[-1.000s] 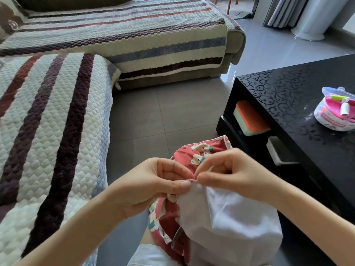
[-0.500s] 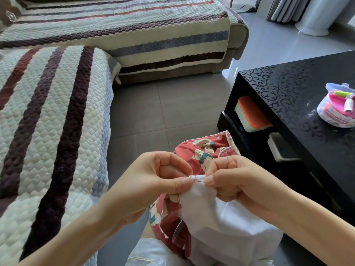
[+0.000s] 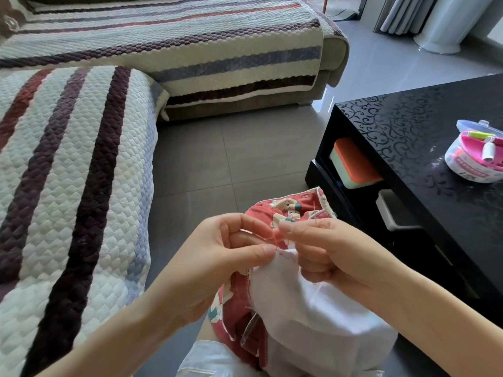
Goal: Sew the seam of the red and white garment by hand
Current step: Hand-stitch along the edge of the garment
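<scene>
Left hand (image 3: 217,257): thumb and forefinger (image 3: 261,250) are pressed together and pinch the seam edge of the red and white garment (image 3: 307,303), where white cloth meets red print.

Right hand (image 3: 334,257): its fingers (image 3: 294,228) are curled and close just beside the left fingertips, apparently pinching the red thread (image 3: 275,236). That thread crosses the short gap between the two hands. The needle is too small to make out.

The garment hangs below both hands, with the red print beyond the fingertips and the white panel under the right palm.

Judgement: a stitch is mid-pull. The next move calls for drawing the thread snug without puckering, with the left pinch keeping the layers aligned. The needle should then re-enter just beside the last stitch.

A sewing kit tub (image 3: 475,159) sits on the black table (image 3: 402,137), well apart beyond the right hand.
</scene>
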Demonstrator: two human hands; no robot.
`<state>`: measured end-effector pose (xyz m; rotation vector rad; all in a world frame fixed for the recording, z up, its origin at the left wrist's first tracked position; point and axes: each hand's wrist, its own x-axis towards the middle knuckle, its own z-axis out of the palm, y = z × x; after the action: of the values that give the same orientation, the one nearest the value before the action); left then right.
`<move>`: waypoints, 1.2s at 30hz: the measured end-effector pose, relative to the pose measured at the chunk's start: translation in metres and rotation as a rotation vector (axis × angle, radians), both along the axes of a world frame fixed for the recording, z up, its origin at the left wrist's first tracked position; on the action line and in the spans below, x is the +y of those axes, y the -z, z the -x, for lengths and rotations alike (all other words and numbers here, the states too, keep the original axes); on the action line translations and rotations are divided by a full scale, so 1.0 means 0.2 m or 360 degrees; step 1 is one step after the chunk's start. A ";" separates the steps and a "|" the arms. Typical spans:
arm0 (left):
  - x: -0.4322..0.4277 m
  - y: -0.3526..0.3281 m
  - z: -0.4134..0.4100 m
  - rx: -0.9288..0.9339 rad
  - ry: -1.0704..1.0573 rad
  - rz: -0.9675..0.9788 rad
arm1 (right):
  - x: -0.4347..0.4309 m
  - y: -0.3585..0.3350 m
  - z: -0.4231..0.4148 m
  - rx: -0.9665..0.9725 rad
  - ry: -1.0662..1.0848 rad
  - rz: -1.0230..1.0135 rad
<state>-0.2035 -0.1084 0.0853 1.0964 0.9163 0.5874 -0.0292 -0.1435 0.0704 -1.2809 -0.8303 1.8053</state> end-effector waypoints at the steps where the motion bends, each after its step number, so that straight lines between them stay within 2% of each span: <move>1: 0.00 0.00 0.00 -0.0008 -0.0013 0.0002 | 0.01 0.00 0.00 0.0053 0.0016 0.0008; 5: -0.01 -0.01 0.00 -0.0043 -0.0012 0.0082 | 0.04 0.01 0.01 0.0233 0.0040 0.0095; 12: -0.03 -0.01 -0.01 0.0080 0.0112 0.0130 | 0.06 -0.01 0.02 0.0307 -0.0018 0.0131; 17: -0.04 0.01 -0.01 0.0192 0.0228 0.0159 | 0.11 0.00 0.02 0.0347 0.0256 0.0057; 20: -0.04 0.00 -0.02 0.0195 0.0227 0.0163 | 0.12 0.01 0.02 0.0377 0.0305 0.0050; 22: -0.04 0.00 -0.02 0.0191 0.0211 0.0170 | 0.10 0.02 0.01 0.0269 0.0235 -0.0023; 30: -0.01 -0.01 0.01 0.0039 0.0073 0.0215 | -0.04 0.02 -0.10 -0.0511 -0.0345 -0.0321; 36: -0.02 0.05 0.02 0.0056 -0.0032 0.0143 | -0.10 0.04 -0.16 -0.0561 -0.0248 -0.0355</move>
<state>-0.2083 -0.1123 0.0749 1.0203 0.9762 0.5398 0.0024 -0.1628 0.0634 -1.4385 -1.3181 1.5685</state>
